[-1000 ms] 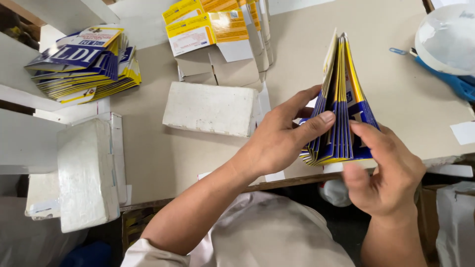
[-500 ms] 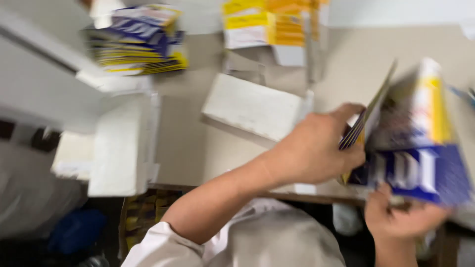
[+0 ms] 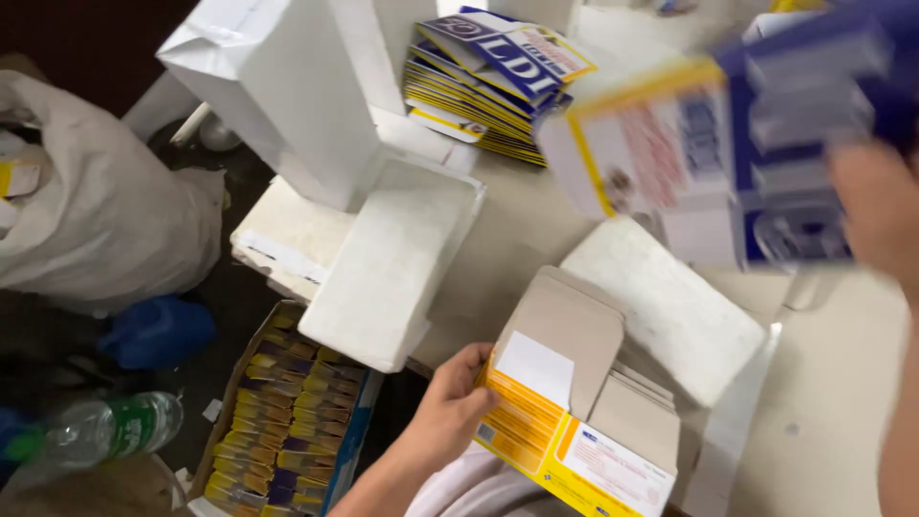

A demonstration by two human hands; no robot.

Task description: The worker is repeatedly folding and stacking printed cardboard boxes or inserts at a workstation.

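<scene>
A light, stiff, flattened carton [image 3: 574, 431] is pinched at its yellow edge by the left fingers [image 3: 474, 369] — the blurred right hand [image 3: 876, 206] grips another carton [image 3: 728, 153].

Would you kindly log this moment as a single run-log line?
left hand: grips flat yellow carton at table edge | right hand: holds blurred blue carton aloft | carton box on floor

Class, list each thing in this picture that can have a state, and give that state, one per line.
Left hand: gripping the yellow carton.
Yellow carton: flat, flaps open, grey inside up.
Right hand: holding the blue cartons, blurred.
Blue cartons: raised above the table.
Stack: flat, piled on table.
Floor box: open, full.
Bottle: lying down.
</scene>
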